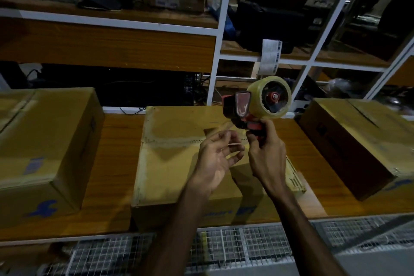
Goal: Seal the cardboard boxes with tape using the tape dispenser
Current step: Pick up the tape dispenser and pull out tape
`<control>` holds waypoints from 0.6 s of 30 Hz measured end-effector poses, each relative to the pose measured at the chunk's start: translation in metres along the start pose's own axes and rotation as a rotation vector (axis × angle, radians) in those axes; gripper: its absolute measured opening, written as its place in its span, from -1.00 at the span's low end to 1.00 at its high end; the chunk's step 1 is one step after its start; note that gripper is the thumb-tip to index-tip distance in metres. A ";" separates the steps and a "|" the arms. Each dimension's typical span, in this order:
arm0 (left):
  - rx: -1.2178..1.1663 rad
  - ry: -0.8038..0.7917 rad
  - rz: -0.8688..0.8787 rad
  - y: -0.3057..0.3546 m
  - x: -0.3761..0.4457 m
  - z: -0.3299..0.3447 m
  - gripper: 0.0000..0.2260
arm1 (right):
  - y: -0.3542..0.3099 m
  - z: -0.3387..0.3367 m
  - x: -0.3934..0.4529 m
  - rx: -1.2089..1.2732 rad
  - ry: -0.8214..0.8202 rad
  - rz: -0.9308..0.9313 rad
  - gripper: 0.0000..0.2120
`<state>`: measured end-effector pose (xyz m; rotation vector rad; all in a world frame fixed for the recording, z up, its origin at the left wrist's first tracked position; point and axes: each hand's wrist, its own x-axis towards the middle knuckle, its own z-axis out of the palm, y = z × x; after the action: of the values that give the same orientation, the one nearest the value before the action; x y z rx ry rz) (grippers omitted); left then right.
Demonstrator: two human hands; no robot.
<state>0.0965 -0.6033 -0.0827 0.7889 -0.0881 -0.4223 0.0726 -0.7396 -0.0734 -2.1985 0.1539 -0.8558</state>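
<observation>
I think I am preparing the tape before sealing the middle box (179, 141), which lies on the wooden counter (116, 163) just under my hands. My right hand (266, 154) grasps the handle of the tape dispenser (253, 107), lifted above the box. My left hand (215, 157) is loosely open and blurred — whether it pinches the free tape end, I cannot tell. Next I must bring that end down onto the seam — carefully, without folding it.

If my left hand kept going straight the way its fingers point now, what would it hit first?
Most likely the red and black handle of the tape dispenser held in the right hand. The left hand points up and right toward it, with clear tape stretched between; depth is hard to judge.
</observation>
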 end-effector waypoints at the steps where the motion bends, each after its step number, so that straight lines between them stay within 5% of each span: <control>1: -0.022 -0.031 0.005 0.000 -0.001 -0.003 -0.83 | 0.000 0.000 0.001 0.004 0.006 0.001 -0.66; 7: -0.276 -0.168 -0.064 0.014 -0.009 -0.013 -0.62 | 0.002 0.002 0.009 0.000 0.059 0.003 -0.66; 18: -0.294 0.012 -0.191 0.041 -0.009 -0.003 -0.91 | -0.001 0.015 0.011 -0.027 0.094 -0.083 -0.62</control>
<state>0.1029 -0.5718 -0.0552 0.5112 0.0605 -0.5966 0.0899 -0.7334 -0.0744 -2.2039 0.1213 -1.0087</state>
